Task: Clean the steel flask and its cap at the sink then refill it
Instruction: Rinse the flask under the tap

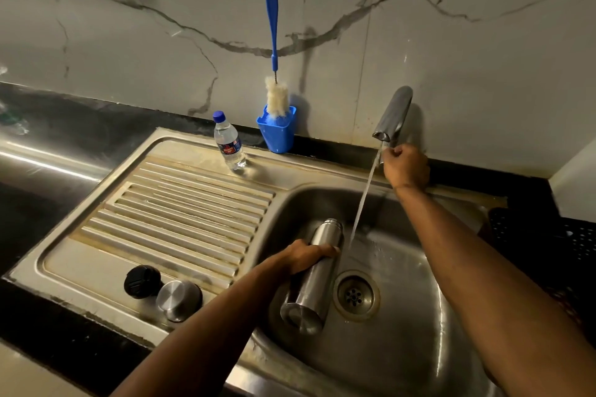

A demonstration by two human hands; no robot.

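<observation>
A person rinses out a flask at a stainless steel sink (403,325), the washing stage just getting under way. Nearest the viewer, the left hand (306,256) wraps its fingers round the upper body of the tall cylindrical brushed-steel flask (311,277), which is held tilted over the basin with its base toward the viewer and its open threaded mouth pointing away, just left of the round drain (354,295). To the near left, on the ribbed draining board (180,213), sit a black round inner stopper (142,281) and a domed steel outer cap (178,299), side by side and almost touching, both off the flask and apparently yet to be washed. A thin stream of water (362,200) falls just right of the flask's mouth, missing it; the next move, it seems, calls for shifting the mouth under the flow. Farther back, the right hand (404,166) is clenched on something below the steel tap spout (392,114), presumably its handle, which is hidden. Along the far edge stand a small clear plastic water bottle with a blue cap (228,142) and a blue-handled bottle brush (274,51) upright in a blue plastic cup (277,132).
</observation>
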